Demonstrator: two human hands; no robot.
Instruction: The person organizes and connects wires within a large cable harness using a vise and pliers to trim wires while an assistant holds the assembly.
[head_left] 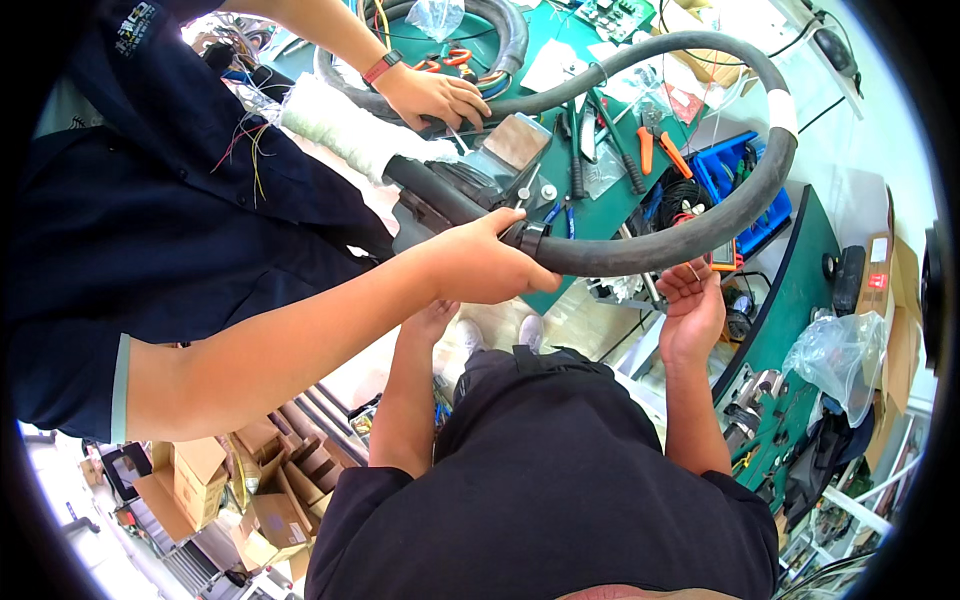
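A thick black cable loops from a white-wrapped bundle across the front of me and back over the bench. Just below its near stretch is my right hand, palm up, with loosely curled fingers apart and close to the cable. My left hand shows partly beneath a co-worker's forearm; its fingers are mostly hidden. That co-worker's near hand grips the cable beside a black clamp ring. The co-worker's other hand, below a red wristband, rests near the cable's far run.
On the green bench lie orange-handled pliers, black-handled cutters and a blue bin of tools and wires. A second green table stands at right, by a clear plastic bag. Cardboard boxes are stacked lower left.
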